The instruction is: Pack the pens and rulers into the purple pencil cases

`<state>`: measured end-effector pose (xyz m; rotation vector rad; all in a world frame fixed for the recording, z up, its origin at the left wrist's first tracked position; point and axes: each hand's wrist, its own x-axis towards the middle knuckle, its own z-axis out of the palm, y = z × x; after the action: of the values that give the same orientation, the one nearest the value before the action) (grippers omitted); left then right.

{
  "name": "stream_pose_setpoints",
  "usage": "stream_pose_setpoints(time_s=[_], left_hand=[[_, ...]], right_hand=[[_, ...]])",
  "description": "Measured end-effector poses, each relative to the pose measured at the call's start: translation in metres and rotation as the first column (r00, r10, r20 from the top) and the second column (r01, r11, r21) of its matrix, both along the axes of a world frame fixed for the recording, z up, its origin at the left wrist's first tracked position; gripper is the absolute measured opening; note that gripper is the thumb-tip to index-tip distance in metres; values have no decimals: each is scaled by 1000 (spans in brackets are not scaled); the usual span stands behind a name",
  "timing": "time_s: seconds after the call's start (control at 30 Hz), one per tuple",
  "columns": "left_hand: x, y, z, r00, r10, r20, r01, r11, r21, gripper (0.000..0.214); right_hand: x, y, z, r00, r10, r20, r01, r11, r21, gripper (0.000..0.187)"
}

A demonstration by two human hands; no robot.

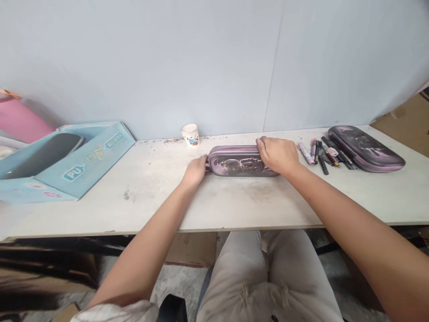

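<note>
Head view: on the table (161, 210) right in front of the person, the left hand (196, 172) cups one end of a purple pencil case (239, 162), its fingers half closed against it. The right hand (276, 155) curves over the other end, gripping it. Beyond the right hand lie pens (330, 154) and a second pencil case (365, 148); past the left hand stand a paper cup (190, 134) and a blue box (67, 163) printed "PU".

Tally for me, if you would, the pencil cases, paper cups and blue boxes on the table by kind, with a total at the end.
Purple pencil cases: 2
White paper cups: 1
Blue printed boxes: 1
Total: 4
</note>
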<state>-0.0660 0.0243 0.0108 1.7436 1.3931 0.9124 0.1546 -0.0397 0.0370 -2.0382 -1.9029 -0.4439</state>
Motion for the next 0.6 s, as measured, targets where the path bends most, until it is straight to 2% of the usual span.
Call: stream_pose_setpoints(time_s=[0.07, 0.1, 0.2, 0.27, 0.33, 0.4, 0.47, 0.53, 0.6], left_hand=[[-8, -5, -9, 978, 25, 207, 15, 982, -188, 34], [-8, -8, -10, 959, 35, 280, 34, 971, -238, 34], [7, -15, 5, 918, 58, 391, 31, 975, -219, 38], [24, -16, 29, 920, 22, 391, 11, 997, -81, 43], [46, -18, 59, 948, -63, 311, 26, 992, 123, 47], [74, -25, 88, 977, -156, 148, 99, 937, 335, 47], [105, -36, 109, 969, -246, -11, 220, 844, 489, 44], [136, -49, 119, 941, -313, -131, 330, 750, 573, 39], [163, -57, 120, 929, -351, -117, 349, 724, 595, 36]], right_hand=[[0, 1, -1, 1000, 22, -20, -22, 1000, 12, 51], [1, 1, -1, 999, 29, -40, -29, 999, 19, 52], [6, -5, -4, 987, 75, -141, -69, 997, 47, 54], [10, -11, -7, 964, 170, -207, -152, 983, 99, 54], [13, -19, -8, 926, 284, -248, -240, 951, 193, 61], [17, -26, -5, 891, 353, -285, -259, 911, 321, 71], [24, -33, 1, 870, 376, -318, -204, 863, 463, 75], [34, -39, 9, 867, 377, -325, -129, 801, 585, 71], [45, -45, 14, 880, 357, -314, -64, 744, 665, 65]])
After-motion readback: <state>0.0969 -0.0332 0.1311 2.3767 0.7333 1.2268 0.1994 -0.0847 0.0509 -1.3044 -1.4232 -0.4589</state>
